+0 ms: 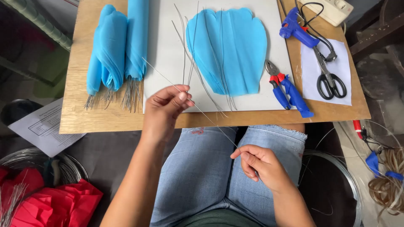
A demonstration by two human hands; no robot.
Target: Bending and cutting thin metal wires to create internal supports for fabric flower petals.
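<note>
Both hands pinch thin wire (202, 111): left hand (166, 105) fingers, right hand (259, 164) fingers; wire end hidden.

Thin wire (202, 113) between the fingers (182, 96): silver-grey. Paper petal sheet (229, 50) beyond the fingers: plain sky blue. Pliers (288, 90) and glue gun (296, 30): blue; pliers red at the joint. Scissors (330, 80): black handles. Tabletop (92, 120): light brown wood.

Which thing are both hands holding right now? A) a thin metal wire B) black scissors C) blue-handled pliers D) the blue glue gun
A: the left hand and the right hand each pinch the thin wire that runs between them above the lap, while the pliers, scissors and glue gun lie untouched on the board.
</note>
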